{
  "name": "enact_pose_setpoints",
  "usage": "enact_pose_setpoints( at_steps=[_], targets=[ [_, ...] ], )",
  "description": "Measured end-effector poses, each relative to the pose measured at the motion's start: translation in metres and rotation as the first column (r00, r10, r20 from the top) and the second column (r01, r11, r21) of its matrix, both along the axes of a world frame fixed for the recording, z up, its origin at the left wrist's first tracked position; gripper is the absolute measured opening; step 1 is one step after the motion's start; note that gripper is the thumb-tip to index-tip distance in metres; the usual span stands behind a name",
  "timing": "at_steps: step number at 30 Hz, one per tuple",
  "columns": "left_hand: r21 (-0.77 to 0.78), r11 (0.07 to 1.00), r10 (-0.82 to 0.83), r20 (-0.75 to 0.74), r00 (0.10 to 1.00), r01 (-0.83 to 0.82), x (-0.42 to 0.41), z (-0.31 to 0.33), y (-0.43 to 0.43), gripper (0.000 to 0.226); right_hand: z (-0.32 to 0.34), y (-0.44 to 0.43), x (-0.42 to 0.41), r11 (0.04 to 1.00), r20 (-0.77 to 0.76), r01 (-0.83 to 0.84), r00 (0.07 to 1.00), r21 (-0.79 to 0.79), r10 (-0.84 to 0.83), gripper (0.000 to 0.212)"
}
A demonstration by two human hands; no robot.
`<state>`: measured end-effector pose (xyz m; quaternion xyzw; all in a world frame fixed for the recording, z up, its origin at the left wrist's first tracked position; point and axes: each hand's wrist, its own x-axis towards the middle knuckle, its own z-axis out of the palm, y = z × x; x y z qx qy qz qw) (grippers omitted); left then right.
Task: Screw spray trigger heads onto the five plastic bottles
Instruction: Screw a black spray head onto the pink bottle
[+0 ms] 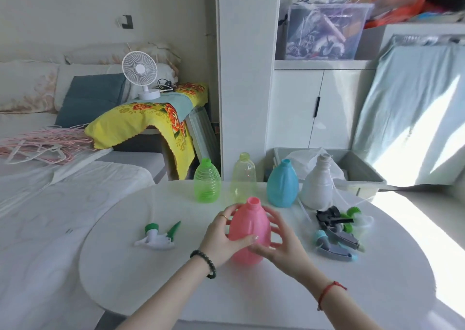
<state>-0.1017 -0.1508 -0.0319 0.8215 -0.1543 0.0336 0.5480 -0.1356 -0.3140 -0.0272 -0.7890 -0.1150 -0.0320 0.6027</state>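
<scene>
Head camera shows a pink bottle (pixel 249 229), opaque, with a bare open neck, held upright at the middle of the round white table (pixel 141 267). The left hand (pixel 221 239) grasps its left side, with the thumb across the front. The right hand (pixel 281 244) wraps curled fingers around its right side. The hands hide part of its lower body. At right the heap of trigger heads (pixel 337 231) overlaps and is blurred, so their number is unclear.
</scene>
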Motion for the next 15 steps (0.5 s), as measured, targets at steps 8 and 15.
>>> enact_pose_setpoints(
  at_steps=[8,15],
  targets=[
    [-0.024,1.000,-0.004,-0.052,0.999,0.003,0.011,-0.014,-0.006,0.069,-0.007,-0.036,0.016,0.899,0.030,-0.021,0.999,-0.438,0.037,0.076],
    [-0.044,0.999,-0.014,-0.070,0.997,0.011,0.022,-0.016,-0.011,0.068,0.011,-0.136,0.045,0.464,0.138,0.270,0.944,-0.844,-0.299,0.060]
  ],
)
